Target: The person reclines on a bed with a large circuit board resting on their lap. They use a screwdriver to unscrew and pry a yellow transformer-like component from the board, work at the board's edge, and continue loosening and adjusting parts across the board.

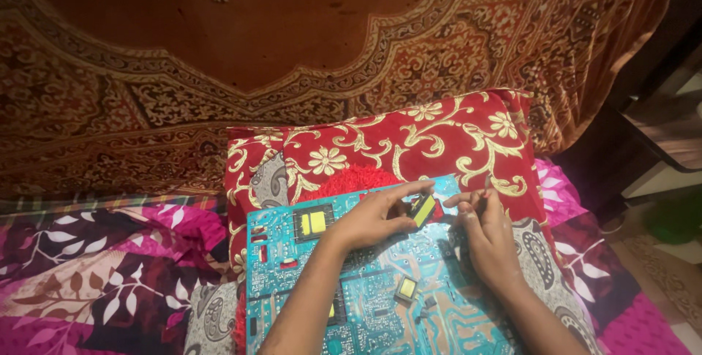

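Circuit board, turquoise and large, lies flat on a red cushion with gold flowers, its far edge toward the cushion's middle. The left hand rests on the board's far edge, thumb and fingers closed on a small black-and-yellow block component that tilts up off the board. The right hand sits just beside it at the far right corner, fingertips pinched together on a thin tool; what kind, I cannot tell.

To do this well, the left hand should keep the block steady while the right works at its base, so the pins are not bent. Pressure on the soft cushion could flex the board, so a light touch seems wise.

Similar yellow components sit near the board's left edge and centre. A floral purple spread lies under the cushion, a patterned brown cloth beyond.
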A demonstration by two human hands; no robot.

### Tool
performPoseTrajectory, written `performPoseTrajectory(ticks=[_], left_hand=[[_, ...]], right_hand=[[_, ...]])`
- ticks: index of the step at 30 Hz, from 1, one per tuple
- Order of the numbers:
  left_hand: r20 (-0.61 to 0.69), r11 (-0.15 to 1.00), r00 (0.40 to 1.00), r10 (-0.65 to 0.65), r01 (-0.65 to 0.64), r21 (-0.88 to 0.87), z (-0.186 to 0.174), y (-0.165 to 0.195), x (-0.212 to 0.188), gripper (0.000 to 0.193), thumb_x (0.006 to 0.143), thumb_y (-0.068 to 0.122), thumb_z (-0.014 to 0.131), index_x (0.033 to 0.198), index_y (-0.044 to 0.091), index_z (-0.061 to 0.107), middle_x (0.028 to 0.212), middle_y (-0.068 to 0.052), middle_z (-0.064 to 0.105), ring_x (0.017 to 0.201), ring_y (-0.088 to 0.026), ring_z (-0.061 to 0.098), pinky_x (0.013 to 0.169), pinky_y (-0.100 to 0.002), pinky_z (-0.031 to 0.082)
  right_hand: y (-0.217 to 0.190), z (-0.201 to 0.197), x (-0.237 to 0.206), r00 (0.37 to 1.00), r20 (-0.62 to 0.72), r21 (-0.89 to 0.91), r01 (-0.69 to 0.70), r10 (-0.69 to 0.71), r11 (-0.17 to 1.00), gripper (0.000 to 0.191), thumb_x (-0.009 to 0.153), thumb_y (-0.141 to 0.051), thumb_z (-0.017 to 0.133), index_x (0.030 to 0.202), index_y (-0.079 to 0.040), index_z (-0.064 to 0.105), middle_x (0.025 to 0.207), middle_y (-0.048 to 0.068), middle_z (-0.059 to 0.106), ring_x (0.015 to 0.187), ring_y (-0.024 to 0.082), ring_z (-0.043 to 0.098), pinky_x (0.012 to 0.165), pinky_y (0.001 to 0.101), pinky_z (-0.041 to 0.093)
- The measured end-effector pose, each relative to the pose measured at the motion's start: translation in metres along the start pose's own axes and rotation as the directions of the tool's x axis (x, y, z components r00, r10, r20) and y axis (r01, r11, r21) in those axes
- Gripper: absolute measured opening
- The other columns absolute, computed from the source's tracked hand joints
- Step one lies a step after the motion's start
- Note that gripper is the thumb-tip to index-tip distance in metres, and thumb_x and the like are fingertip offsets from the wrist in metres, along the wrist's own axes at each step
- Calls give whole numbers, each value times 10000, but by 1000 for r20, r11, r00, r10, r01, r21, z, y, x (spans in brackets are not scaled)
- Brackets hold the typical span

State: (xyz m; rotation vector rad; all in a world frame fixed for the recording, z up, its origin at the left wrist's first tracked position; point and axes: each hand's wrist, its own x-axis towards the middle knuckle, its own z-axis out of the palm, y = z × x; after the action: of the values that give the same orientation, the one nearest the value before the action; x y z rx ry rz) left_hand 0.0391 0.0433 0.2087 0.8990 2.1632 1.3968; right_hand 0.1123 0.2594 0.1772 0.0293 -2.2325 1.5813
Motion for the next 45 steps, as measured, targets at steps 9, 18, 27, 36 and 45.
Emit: performPoseTrajectory(ticks=[9, 18, 27, 36, 45], left_hand=[[-189, 980, 961, 200, -193, 52, 2, 1, 1, 840, 691, 253, 891, 1459, 255, 551, 1263, -34, 734, 1006, -122, 726, 883, -312, 610], [-410, 884, 885, 222, -5, 468, 24, 19, -1, 558, 577, 472, 933, 919, 108, 684, 891, -48, 688, 782, -214, 714, 710, -370, 577], [-381, 760, 842, 382, -52, 648, 33, 27, -6, 517, 649, 520, 892, 898, 135, 653, 841, -23, 650, 738, -244, 706, 637, -408, 550], [-354, 721, 795, 492, -144, 678, 39, 24, -11, 440, 708, 405, 883, 1007, 157, 674, 869, -19, 664, 757, -244, 712, 646, -390, 557], [-470, 876, 842, 264, -5, 482, 38, 42, -9, 642, 657, 374, 909, 1179, 120, 634, 1000, -68, 722, 891, -283, 714, 769, -418, 560]], right_hand=[[0, 1, -1, 1000, 10, 32, 6, -6, 999, 210, 1042, -192, 513, 975, -4, 447, 1030, 111, 762, 778, 198, 679, 700, 346, 549], [2, 2, -1, 1000, 3, -33, -23, 23, 999, 181, 1026, -186, 517, 991, -16, 467, 1032, 126, 759, 823, 196, 717, 732, 348, 556], [4, 2, 0, 1000, 13, -13, -8, 8, 1000, 161, 1018, -167, 518, 1005, -13, 473, 1028, 123, 768, 830, 199, 730, 741, 342, 569], [2, 3, 1, 1000, 18, -50, 1, 0, 999, 146, 1013, -152, 524, 990, -23, 460, 1034, 125, 760, 815, 217, 719, 735, 356, 559], [4, 2, 1, 1000, 29, -78, 13, -11, 997, 157, 976, -93, 551, 938, -33, 412, 1041, 127, 769, 751, 223, 697, 676, 357, 540]])
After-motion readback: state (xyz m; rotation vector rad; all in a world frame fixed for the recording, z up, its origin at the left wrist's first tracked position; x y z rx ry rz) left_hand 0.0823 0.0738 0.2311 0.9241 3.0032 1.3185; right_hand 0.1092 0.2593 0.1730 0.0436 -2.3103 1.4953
